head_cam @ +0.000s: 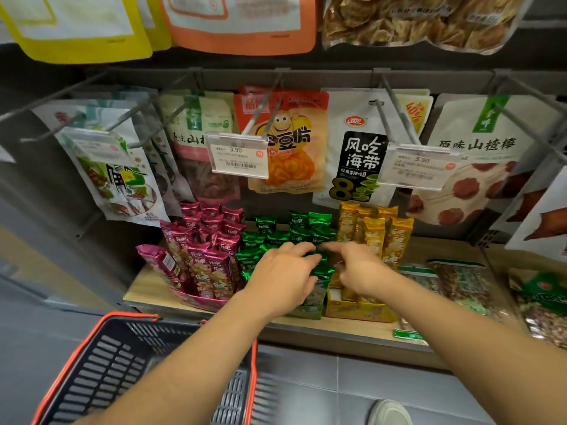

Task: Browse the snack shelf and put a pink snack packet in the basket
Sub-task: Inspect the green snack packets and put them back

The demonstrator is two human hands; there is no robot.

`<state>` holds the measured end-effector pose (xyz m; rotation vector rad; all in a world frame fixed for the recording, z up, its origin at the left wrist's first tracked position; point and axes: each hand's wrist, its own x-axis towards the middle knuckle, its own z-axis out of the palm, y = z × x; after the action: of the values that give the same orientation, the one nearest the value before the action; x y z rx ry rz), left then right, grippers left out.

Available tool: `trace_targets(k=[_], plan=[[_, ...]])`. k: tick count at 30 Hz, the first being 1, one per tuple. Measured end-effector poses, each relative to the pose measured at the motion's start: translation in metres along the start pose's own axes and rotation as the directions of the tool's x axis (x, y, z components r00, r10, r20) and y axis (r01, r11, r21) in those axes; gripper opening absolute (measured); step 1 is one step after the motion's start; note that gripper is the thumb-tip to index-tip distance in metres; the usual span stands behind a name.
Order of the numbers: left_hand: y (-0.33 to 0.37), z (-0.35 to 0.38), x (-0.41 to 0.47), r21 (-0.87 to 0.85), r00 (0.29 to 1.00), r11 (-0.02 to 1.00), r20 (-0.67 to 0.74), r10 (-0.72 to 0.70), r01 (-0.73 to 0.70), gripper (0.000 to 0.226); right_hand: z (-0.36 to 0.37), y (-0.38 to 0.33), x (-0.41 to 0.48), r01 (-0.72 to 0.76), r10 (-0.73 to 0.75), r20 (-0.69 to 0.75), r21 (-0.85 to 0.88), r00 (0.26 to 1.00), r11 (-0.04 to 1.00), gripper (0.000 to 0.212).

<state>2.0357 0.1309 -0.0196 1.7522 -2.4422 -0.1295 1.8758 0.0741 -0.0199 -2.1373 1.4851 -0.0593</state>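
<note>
L hand point(282, 276): fingers loosely spread, resting on tops of green pkts point(310, 231), mid shelf point(147, 291). R hand point(360, 271) just beside it, forefinger out to same green pkts; can't tell if it pinches one. Pink pkts point(208, 253) upright at shelf's left end, untouched. Basket point(76, 357) below shelf's front edge, left side.

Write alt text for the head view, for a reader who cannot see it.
A person's left hand and right hand touch the green snack packets in the middle of a wooden shelf, between pink packets on the left and yellow packets on the right. A dark basket with a red rim sits below left, and larger snack bags hang on hooks above.
</note>
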Motion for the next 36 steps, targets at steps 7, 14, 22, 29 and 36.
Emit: trace_targets(k=[7,14,22,29,36], plan=[[0.009,-0.002,-0.001,0.079,1.0,0.997,-0.014,0.005,-0.004,0.038,-0.019,0.0,0.02,0.008,0.111,-0.375,0.303,0.92,0.953,0.019],[0.009,-0.006,-0.005,0.025,0.998,0.999,0.049,0.027,-0.028,0.043,0.003,-0.004,0.032,-0.024,0.089,-0.328,0.199,0.94,0.98,0.021],[0.001,0.0,-0.003,0.02,0.998,0.999,0.06,0.035,-0.037,0.054,-0.034,-0.04,-0.014,0.234,-0.27,-0.586,-0.139,0.764,0.962,0.017],[-0.004,-0.02,-0.013,-0.262,0.995,0.965,-0.099,-0.006,-0.02,0.036,-0.074,-0.073,-0.103,0.479,-0.681,-0.534,-0.485,0.501,0.732,0.014],[0.004,-0.089,-0.054,-0.939,0.968,0.339,-0.138,-0.21,-0.061,0.018,-0.083,-0.073,-0.159,0.581,-0.39,-0.747,-0.007,0.537,0.814,0.014]])
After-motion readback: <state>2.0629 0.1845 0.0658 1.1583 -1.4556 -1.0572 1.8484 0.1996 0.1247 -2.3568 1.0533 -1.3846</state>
